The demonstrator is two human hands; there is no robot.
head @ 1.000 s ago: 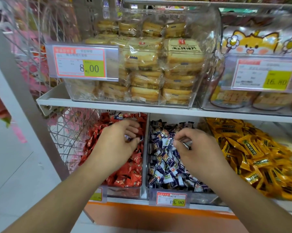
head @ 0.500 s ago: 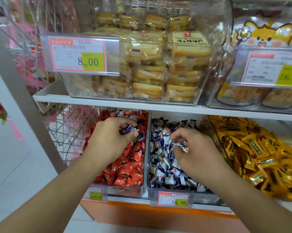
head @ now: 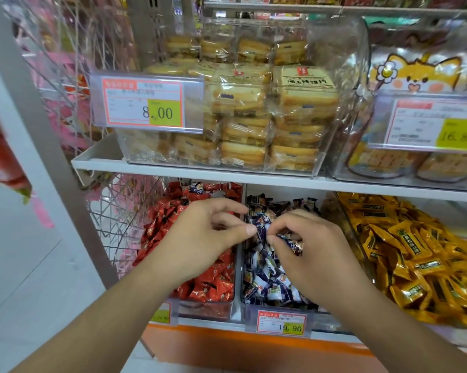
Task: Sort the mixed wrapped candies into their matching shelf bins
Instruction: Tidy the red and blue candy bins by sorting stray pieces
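Red candies (head: 200, 281), navy-and-white candies (head: 270, 286), yellow candies (head: 404, 265) with dark labels, orange-bordered price tag (head: 281, 322).

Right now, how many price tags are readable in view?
3: the 8.00 tag on the toast bin, the 16.80 tag at right, the 19.90 tag under the blue candies. A fourth at lower left is partly hidden.
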